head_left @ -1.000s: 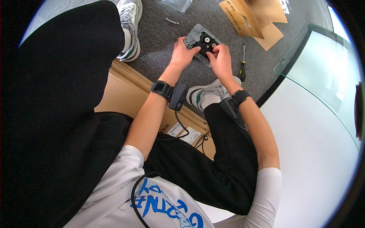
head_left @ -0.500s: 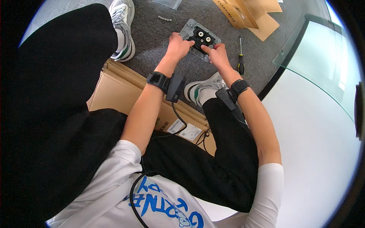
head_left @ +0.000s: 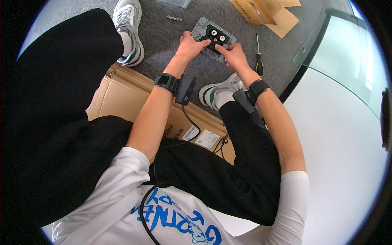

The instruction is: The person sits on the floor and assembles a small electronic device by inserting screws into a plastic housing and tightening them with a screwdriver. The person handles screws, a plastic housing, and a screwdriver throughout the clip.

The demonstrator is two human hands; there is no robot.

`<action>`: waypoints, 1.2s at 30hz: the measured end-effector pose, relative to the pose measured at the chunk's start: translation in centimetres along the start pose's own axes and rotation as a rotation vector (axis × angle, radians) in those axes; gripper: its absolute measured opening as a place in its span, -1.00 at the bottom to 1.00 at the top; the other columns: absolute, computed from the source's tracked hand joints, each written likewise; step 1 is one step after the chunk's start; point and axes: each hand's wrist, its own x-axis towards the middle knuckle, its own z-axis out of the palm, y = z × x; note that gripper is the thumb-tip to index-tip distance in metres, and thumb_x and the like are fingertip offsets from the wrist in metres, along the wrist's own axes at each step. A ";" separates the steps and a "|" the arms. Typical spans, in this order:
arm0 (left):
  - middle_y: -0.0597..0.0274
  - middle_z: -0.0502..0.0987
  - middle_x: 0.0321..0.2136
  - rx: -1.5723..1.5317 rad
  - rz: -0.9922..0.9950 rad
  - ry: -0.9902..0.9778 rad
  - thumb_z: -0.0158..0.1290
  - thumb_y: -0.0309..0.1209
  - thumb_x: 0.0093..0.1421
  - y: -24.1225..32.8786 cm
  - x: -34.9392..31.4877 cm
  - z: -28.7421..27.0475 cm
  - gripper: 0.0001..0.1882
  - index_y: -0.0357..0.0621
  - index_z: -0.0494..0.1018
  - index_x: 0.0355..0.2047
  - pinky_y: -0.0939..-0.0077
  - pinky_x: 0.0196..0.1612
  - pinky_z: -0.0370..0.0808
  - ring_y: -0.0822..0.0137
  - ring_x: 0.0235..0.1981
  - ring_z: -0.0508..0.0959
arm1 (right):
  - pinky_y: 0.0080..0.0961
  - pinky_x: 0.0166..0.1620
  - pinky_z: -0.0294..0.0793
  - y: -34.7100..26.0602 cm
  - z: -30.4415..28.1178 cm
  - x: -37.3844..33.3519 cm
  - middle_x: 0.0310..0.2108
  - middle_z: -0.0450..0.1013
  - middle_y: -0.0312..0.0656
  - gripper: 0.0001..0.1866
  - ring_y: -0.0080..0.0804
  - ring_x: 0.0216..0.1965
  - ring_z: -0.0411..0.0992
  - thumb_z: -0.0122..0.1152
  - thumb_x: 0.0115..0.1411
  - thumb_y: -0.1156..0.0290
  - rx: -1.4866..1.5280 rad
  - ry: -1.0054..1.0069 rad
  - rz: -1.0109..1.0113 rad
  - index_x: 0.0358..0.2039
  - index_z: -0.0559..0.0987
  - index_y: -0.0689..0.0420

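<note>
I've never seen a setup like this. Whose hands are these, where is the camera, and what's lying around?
There is no robot here, just a person's bare hands. The view comes from a wide camera worn on the head, looking down, so straight edges bend.

The left hand and right hand together hold a gray-and-black part with two round metal pieces showing. Black devices are strapped to both wrists.

On the gray carpet lie a short row of small pale pieces, a screwdriver, an open cardboard box and a clear bag.
</note>
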 end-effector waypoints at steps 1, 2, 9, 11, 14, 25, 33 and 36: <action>-0.37 0.31 0.17 0.027 0.002 0.019 0.46 -0.09 -0.03 -0.1 0.1 0.2 0.01 -0.52 0.20 0.21 0.13 0.25 0.43 -0.21 0.20 0.42 | -0.24 0.09 0.51 0.0 0.0 -0.1 0.01 0.47 0.29 0.10 0.08 0.05 0.52 0.49 -0.01 -0.26 -0.014 0.034 -0.009 0.12 0.27 0.53; -0.37 0.32 0.17 0.053 0.004 0.037 0.46 -0.08 -0.04 -0.3 0.2 0.4 0.00 -0.51 0.21 0.20 0.13 0.25 0.43 -0.20 0.19 0.43 | -0.25 0.09 0.51 0.0 0.1 -0.3 0.02 0.47 0.30 0.14 0.08 0.04 0.52 0.50 -0.01 -0.25 -0.035 0.072 -0.012 0.14 0.23 0.56; -0.28 0.36 0.11 -0.057 0.088 0.033 0.44 -0.10 0.00 -1.1 0.6 0.5 -0.08 -0.49 0.27 0.16 0.11 0.17 0.47 -0.14 0.15 0.45 | -0.35 -0.01 0.56 0.0 0.6 -1.0 0.02 0.44 0.28 0.22 -0.06 -0.04 0.55 0.55 0.01 -0.10 0.247 0.012 -0.003 0.21 0.02 0.63; -0.24 0.38 0.08 -0.045 0.091 0.036 0.45 -0.13 0.02 -0.8 0.2 0.4 -0.12 -0.50 0.29 0.14 0.12 0.07 0.54 -0.08 0.09 0.51 | -0.35 -0.08 0.59 0.2 0.6 -0.8 0.02 0.44 0.28 0.20 -0.08 -0.06 0.56 0.55 0.04 -0.09 0.280 -0.042 0.012 0.20 0.02 0.64; -0.19 0.41 0.02 -0.103 0.078 0.018 0.45 -0.20 0.03 0.0 -0.5 0.2 -0.19 -0.51 0.31 0.10 0.20 -0.12 0.62 0.03 -0.10 0.61 | -0.33 -0.17 0.62 0.5 0.7 -0.6 0.01 0.44 0.28 0.18 -0.11 -0.08 0.57 0.53 0.08 -0.08 0.327 -0.070 -0.025 0.21 0.01 0.63; 0.02 0.56 -0.11 0.012 0.139 -0.026 0.35 -0.06 0.20 0.8 -1.4 -0.6 -0.22 -0.31 0.26 0.20 0.34 -0.21 0.62 0.28 -0.19 0.62 | -0.17 -0.01 0.58 0.9 1.2 -0.3 0.03 0.46 0.35 0.10 0.16 -0.01 0.55 0.40 0.14 -0.18 0.059 0.077 -0.104 0.21 0.15 0.63; 0.02 0.58 -0.06 -0.095 0.059 -0.109 0.25 0.03 0.22 1.9 -1.9 -2.7 -0.17 -0.29 0.27 0.29 0.30 -0.08 0.61 0.25 -0.20 0.64 | -0.22 0.12 0.44 1.1 1.7 -2.2 0.01 0.44 0.17 -0.13 0.10 0.08 0.43 0.45 0.11 -0.07 -0.093 0.411 -0.257 0.13 0.39 0.44; 0.06 0.51 0.01 0.001 0.051 -0.166 0.21 0.03 0.28 1.9 -1.5 -2.9 -0.23 -0.24 0.28 0.30 0.29 0.02 0.57 0.25 -0.03 0.57 | -0.06 0.09 0.44 0.2 1.7 -3.3 -0.07 0.39 0.09 -0.34 0.16 0.00 0.40 0.48 0.08 0.18 -0.305 0.561 -0.832 0.05 0.42 0.31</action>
